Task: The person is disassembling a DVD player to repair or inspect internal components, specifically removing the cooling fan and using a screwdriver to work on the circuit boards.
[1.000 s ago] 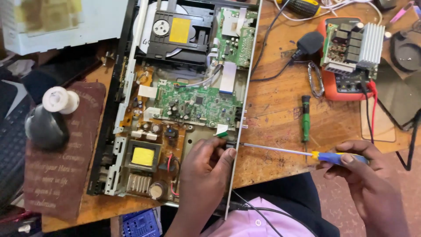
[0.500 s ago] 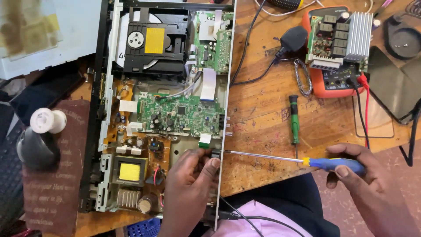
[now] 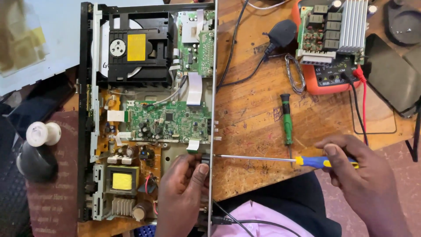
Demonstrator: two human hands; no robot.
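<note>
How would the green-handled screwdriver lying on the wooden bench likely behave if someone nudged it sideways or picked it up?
The green screwdriver looks round-handled and lies free on the flat wooden bench, so a sideways nudge would probably roll it. It appears slim and rigid, likely light. Its ribbed-looking black cap suggests a fair grip.

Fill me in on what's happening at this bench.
A person is working on an opened disc player lying on a wooden workbench. The right hand holds a yellow-and-blue screwdriver level, its tip at the player's side wall. The left hand pinches a small black part just inside that wall. A green screwdriver and an orange multimeter lie further back.
</note>
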